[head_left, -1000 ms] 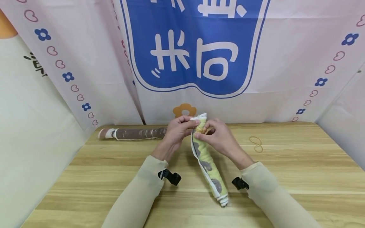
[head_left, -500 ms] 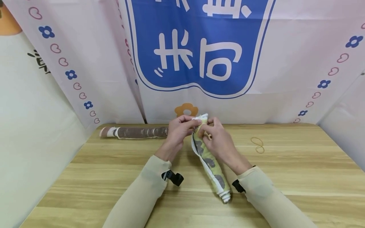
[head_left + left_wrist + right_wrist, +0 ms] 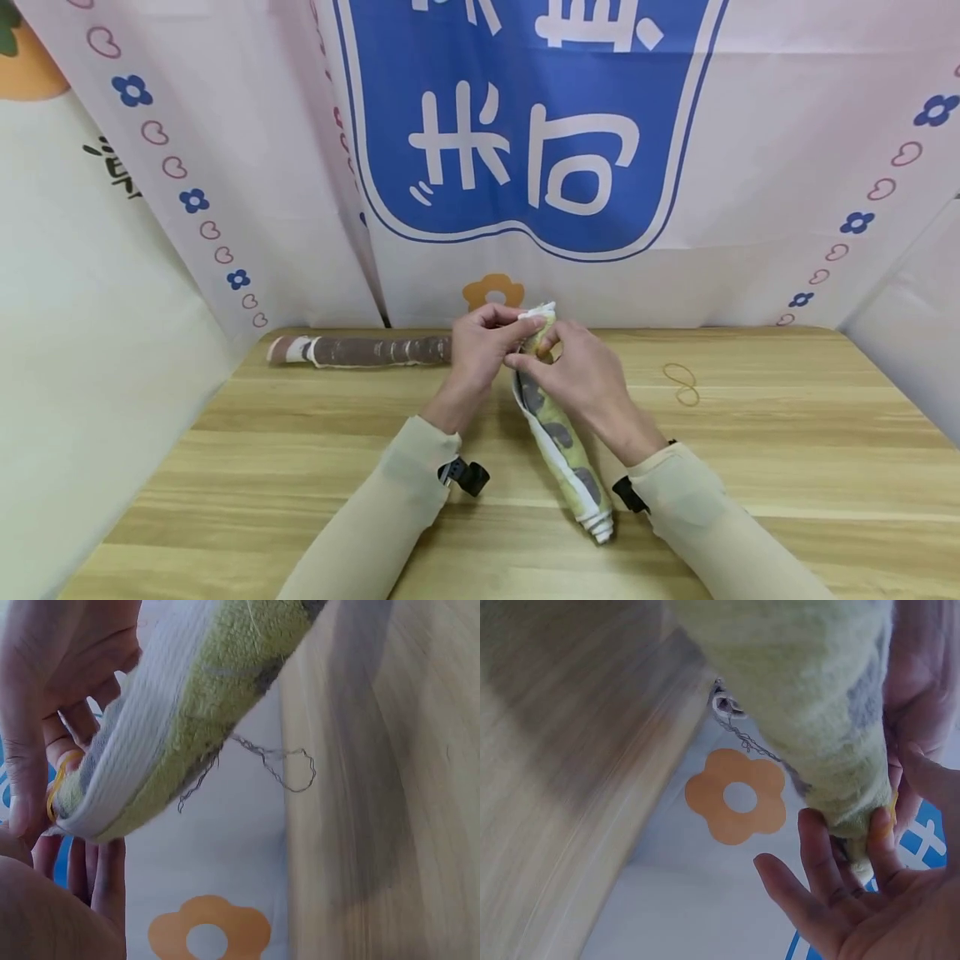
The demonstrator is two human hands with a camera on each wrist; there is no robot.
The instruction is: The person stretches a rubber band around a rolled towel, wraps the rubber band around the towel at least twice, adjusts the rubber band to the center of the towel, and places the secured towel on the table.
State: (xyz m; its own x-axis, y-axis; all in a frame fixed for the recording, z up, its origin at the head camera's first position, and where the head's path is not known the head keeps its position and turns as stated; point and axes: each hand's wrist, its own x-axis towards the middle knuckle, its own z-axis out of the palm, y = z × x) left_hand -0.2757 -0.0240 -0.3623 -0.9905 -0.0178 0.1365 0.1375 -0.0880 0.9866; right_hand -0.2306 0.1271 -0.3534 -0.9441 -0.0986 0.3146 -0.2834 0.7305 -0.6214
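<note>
A rolled towel [image 3: 567, 446], yellow-green with grey patches and a white edge, slants between my hands. Its upper end is gripped by my left hand [image 3: 477, 350], with the thumb lying across it. Around that end in the left wrist view sits a yellow rubber band [image 3: 54, 791]. My right hand [image 3: 592, 375] pinches at the band just below the towel's tip. In the right wrist view the band shows by the right fingers [image 3: 885, 847]. Loose dark threads [image 3: 274, 761] hang from the towel. Parts of the band are hidden by the fingers.
A brown rolled towel [image 3: 360, 352] lies along the table's back edge, left of my hands. To the right, a loose rubber band [image 3: 681, 385], twisted into a figure eight, lies on the wooden table [image 3: 787, 467]. A printed curtain [image 3: 712, 279] hangs behind.
The right hand has worked around the towel's upper end with the rubber band, its thumb now reaching toward the left hand. The left hand keeps its grip. The head view has shifted slightly.
</note>
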